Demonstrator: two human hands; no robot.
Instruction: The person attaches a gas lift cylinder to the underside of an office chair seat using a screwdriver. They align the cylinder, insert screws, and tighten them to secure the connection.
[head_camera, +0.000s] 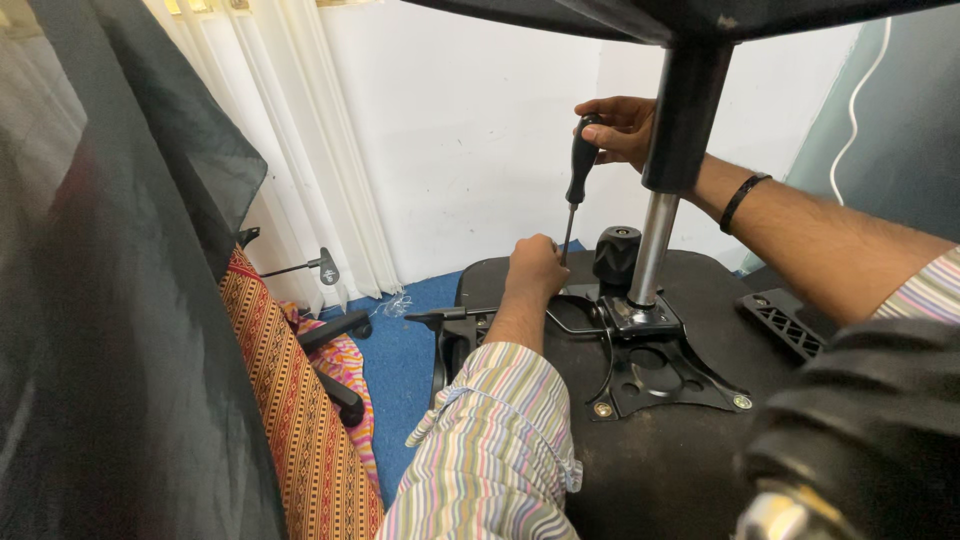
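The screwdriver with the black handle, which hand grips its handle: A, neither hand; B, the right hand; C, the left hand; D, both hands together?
B: the right hand wraps the screwdriver handle from above, while the left hand rests lower, by the tip at the chair's metal plate.

right hand (622, 128) grips a black-handled screwdriver (579, 175) upright, its tip just beside the left hand (535, 268) resting on an upturned chair seat (660, 460).

A plain white wall (470, 130) is seen at the back, with cream curtains (300, 140) hung at its left. The floor is covered by blue carpet (400, 360). A patterned orange cloth (290, 400) is draped at the left, evenly lit.
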